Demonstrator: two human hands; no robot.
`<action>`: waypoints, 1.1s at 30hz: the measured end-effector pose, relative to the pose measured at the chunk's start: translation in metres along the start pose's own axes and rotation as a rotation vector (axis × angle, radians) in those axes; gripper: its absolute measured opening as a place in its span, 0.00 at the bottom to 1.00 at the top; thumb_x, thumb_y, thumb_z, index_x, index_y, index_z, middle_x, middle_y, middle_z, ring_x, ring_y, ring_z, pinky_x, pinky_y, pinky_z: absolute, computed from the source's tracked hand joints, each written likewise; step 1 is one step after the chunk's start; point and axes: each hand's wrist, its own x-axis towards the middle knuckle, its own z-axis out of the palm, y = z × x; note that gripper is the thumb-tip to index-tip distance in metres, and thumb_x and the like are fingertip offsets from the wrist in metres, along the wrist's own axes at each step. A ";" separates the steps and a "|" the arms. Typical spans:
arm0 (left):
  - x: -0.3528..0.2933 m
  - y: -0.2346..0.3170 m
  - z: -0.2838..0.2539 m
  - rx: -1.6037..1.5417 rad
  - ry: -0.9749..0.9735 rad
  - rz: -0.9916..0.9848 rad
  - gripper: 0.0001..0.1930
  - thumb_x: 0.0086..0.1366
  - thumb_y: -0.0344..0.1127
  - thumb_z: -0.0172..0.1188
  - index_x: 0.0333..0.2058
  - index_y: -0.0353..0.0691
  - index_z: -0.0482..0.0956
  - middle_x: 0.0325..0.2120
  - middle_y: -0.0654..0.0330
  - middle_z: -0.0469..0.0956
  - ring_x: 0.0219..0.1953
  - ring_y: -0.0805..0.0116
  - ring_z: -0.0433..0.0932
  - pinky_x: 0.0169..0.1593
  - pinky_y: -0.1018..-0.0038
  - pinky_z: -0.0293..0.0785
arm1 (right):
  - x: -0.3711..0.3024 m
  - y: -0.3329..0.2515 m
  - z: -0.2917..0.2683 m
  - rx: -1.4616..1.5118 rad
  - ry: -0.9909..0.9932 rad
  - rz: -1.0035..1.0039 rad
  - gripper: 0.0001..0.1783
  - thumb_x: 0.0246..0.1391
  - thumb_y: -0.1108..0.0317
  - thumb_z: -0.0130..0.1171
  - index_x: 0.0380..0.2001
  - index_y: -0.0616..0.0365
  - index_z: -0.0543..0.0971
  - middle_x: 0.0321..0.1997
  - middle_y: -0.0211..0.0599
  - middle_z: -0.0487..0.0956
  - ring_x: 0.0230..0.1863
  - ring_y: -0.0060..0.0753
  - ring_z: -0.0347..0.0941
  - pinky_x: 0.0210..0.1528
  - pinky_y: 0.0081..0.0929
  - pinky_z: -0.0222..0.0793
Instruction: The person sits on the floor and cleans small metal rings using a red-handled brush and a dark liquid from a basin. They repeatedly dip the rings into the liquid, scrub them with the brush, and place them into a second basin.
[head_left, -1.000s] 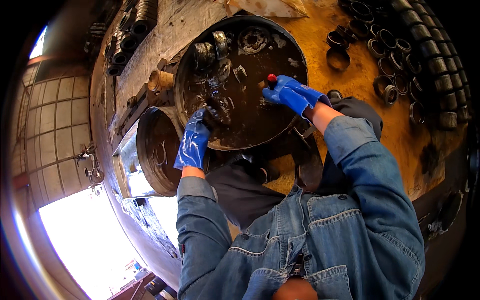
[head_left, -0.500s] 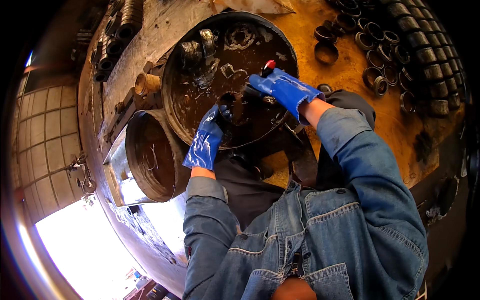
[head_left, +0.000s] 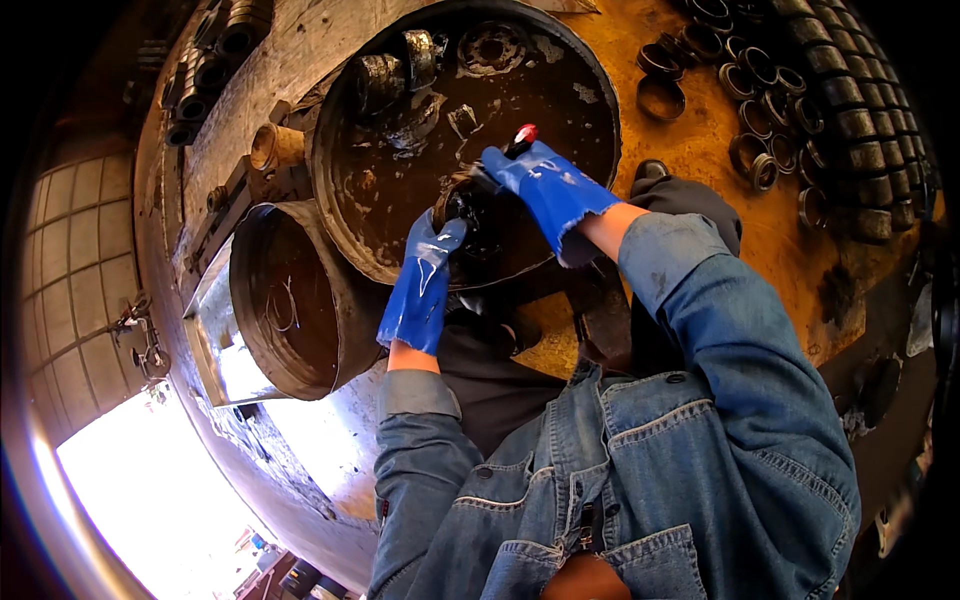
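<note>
Both my hands wear long blue gloves, wet and shiny. My left hand (head_left: pixel 425 270) is closed on a dark, wet metal ring (head_left: pixel 457 203), tilted over the near part of a large round basin. The basin (head_left: pixel 322 190) holds dark brown liquid. My right hand (head_left: pixel 550 185) grips a brush with a red-tipped handle (head_left: pixel 526 132); its dark bristles (head_left: pixel 474 178) are against the ring's upper edge. Glove and shadow hide part of the ring. Farther back in the basin sit wet metal rings (head_left: pixel 380 82) and a flat round piece (head_left: pixel 492 50).
A second drum (head_left: pixel 335 350) with a wire in it stands left of the basin, near a rusty cup-like piece (head_left: pixel 275 147). On the orange-brown surface to the right lie several loose rings (head_left: pixel 660 98) and stacked rows of rings (head_left: pixel 858 125). More cylinders (head_left: pixel 195 85) lie far left.
The ring has turned from showing its round opening to a more edge-on tilt. My right hand has moved left with the brush, onto the ring. The whole view has shifted slightly.
</note>
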 end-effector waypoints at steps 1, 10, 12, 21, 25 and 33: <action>-0.003 0.002 0.002 -0.057 0.011 0.028 0.17 0.66 0.38 0.68 0.49 0.33 0.83 0.38 0.63 0.83 0.38 0.74 0.78 0.46 0.74 0.75 | -0.003 -0.001 -0.003 -0.014 0.065 0.125 0.25 0.63 0.47 0.54 0.40 0.59 0.85 0.35 0.48 0.85 0.38 0.47 0.81 0.46 0.40 0.74; -0.028 0.026 -0.011 -0.066 0.099 -0.052 0.17 0.67 0.40 0.67 0.48 0.32 0.83 0.37 0.63 0.83 0.38 0.74 0.78 0.46 0.74 0.75 | 0.028 0.018 0.039 0.117 -0.151 -0.265 0.15 0.66 0.58 0.59 0.40 0.61 0.83 0.33 0.45 0.83 0.38 0.36 0.81 0.43 0.35 0.76; -0.030 0.029 -0.009 -0.062 0.105 -0.068 0.17 0.68 0.40 0.67 0.48 0.32 0.83 0.37 0.62 0.83 0.38 0.74 0.78 0.46 0.74 0.75 | 0.044 0.036 0.053 0.235 -0.251 -0.408 0.14 0.64 0.59 0.61 0.39 0.60 0.83 0.33 0.41 0.84 0.37 0.30 0.80 0.42 0.32 0.76; -0.033 0.038 0.000 -0.018 0.108 -0.115 0.18 0.69 0.42 0.66 0.47 0.31 0.83 0.36 0.62 0.83 0.37 0.73 0.78 0.45 0.73 0.75 | -0.002 0.047 0.055 -0.415 -0.419 -0.832 0.13 0.66 0.57 0.59 0.45 0.52 0.86 0.43 0.41 0.87 0.40 0.46 0.83 0.46 0.33 0.79; -0.030 0.053 0.013 0.003 0.085 -0.134 0.18 0.69 0.43 0.66 0.46 0.31 0.83 0.36 0.61 0.83 0.37 0.73 0.78 0.45 0.73 0.75 | -0.007 0.032 0.028 -0.421 -0.470 -0.457 0.16 0.65 0.53 0.61 0.45 0.51 0.86 0.41 0.41 0.87 0.41 0.46 0.83 0.46 0.36 0.79; -0.014 0.045 0.014 0.172 0.145 -0.202 0.25 0.71 0.51 0.63 0.46 0.29 0.83 0.34 0.52 0.84 0.37 0.64 0.80 0.46 0.67 0.75 | -0.025 0.032 0.024 0.420 -0.376 -0.066 0.24 0.62 0.48 0.55 0.44 0.60 0.83 0.40 0.46 0.84 0.35 0.44 0.82 0.40 0.41 0.76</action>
